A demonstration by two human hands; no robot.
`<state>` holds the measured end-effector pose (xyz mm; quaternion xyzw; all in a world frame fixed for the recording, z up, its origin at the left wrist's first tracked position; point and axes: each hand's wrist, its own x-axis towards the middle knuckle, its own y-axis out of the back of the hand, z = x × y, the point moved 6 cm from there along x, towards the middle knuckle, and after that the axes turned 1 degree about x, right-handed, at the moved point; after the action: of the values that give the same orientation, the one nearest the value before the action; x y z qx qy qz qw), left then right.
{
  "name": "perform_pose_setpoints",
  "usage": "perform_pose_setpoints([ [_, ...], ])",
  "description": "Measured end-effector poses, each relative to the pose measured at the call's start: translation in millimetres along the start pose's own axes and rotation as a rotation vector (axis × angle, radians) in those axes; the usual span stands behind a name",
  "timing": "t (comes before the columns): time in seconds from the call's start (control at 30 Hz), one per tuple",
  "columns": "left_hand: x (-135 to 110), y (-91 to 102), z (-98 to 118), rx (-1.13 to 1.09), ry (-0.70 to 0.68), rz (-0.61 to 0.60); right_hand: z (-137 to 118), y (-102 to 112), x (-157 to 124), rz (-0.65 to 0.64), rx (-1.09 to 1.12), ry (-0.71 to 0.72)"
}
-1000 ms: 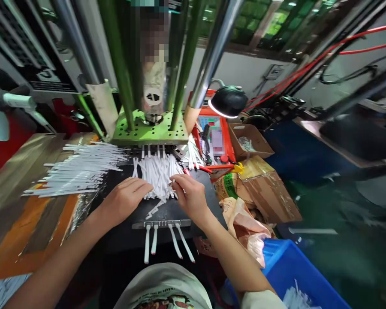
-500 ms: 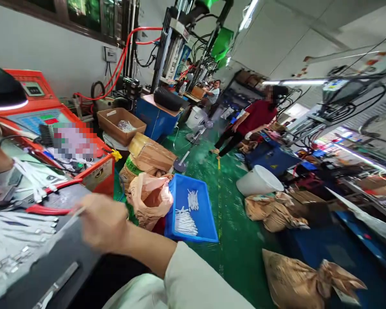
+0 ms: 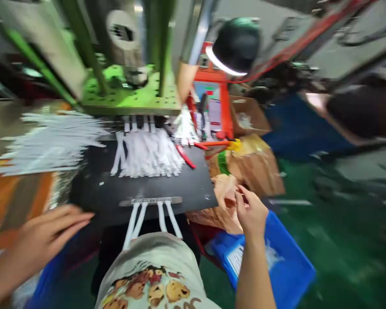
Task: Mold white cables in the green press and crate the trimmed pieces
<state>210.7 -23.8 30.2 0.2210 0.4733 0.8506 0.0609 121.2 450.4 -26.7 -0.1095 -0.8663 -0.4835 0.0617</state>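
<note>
My left hand [image 3: 53, 234] is beside the left edge of the black worktop [image 3: 99, 189], its fingers stretched out and nothing in them. Over the open brown bag [image 3: 223, 193], my right hand [image 3: 252, 210] is pinched. Anything between its fingertips is too small and blurred to name. At the worktop's front edge lies a metal bar [image 3: 152, 200] with several white straps [image 3: 162, 216] hanging from it towards my lap. A pile of white straps [image 3: 151, 154] spreads across the back of the worktop. Red-handled pliers [image 3: 185, 156] lie at its right end.
A green machine plate [image 3: 131, 101] on upright columns stands over the worktop's far side. Left is a heap of long white strips [image 3: 51, 141]. A lamp [image 3: 236, 47] and an orange control box [image 3: 225, 107] stand back right. A blue bin [image 3: 292, 266] sits on the floor, right.
The view has swung left from the workshop aisle to the worktop. My left hand has come into view. My right hand has moved from over the worktop to above the brown bag.
</note>
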Motion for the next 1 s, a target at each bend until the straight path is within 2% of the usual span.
perform_pose_setpoints([
  [0.03,-3.7,5.9,7.5,0.033,0.057,-0.008,-33.1,-15.1,-0.8,-0.086,0.083,0.189],
  [0.1,5.2,0.3,24.2,0.010,0.107,-0.038,-103.7,-39.9,-16.0,-0.270,0.283,0.556],
  [0.13,14.4,-7.8,34.9,-0.045,0.058,-0.034,-134.7,-48.4,-26.7,-0.341,0.382,0.687],
  [0.2,31.9,-27.1,52.5,-0.140,-0.050,-0.005,-181.3,-58.5,-44.3,-0.383,0.541,0.842],
  [0.23,37.9,-35.2,58.3,-0.179,-0.087,0.027,-196.1,-61.4,-49.2,-0.366,0.600,0.871],
  [0.3,44.5,-45.3,61.5,-0.258,-0.084,0.104,-210.7,-65.3,-48.6,-0.323,0.691,0.839],
  [0.37,48.1,-46.4,53.8,-0.350,0.003,0.185,-212.4,-67.6,-33.4,-0.313,0.745,0.717],
  [0.43,55.4,-43.4,37.4,-0.372,0.152,0.223,-210.0,-73.4,-6.4,-0.375,0.723,0.562],
  [0.53,78.3,-42.1,3.4,-0.206,0.397,0.115,-207.4,-95.0,44.6,-0.525,0.573,0.372],
  [0.63,103.0,-39.9,-31.8,-0.078,0.499,0.016,-211.0,-126.6,86.4,-0.650,0.380,0.315],
  [0.7,111.1,-33.4,-50.7,-0.032,0.501,0.013,-215.4,-140.1,102.4,-0.628,0.197,0.346],
  [0.8,102.3,-14.7,-72.2,0.063,0.474,-0.009,-234.6,-132.7,107.9,-0.339,-0.040,0.478],
  [0.83,94.1,-5.4,-78.9,0.100,0.466,-0.022,-247.4,-128.8,103.2,-0.261,-0.087,0.546],
  [0.87,84.2,5.4,-85.9,0.140,0.460,-0.036,-263.6,-128.6,96.0,-0.239,-0.123,0.625],
  [0.9,73.3,17.2,-93.2,0.180,0.459,-0.050,-282.7,-133.2,87.3,-0.277,-0.154,0.712],
  [1.0,41.4,50.2,-112.6,0.285,0.453,-0.088,-346.8,-167.0,62.8,-0.554,-0.198,0.937],
])
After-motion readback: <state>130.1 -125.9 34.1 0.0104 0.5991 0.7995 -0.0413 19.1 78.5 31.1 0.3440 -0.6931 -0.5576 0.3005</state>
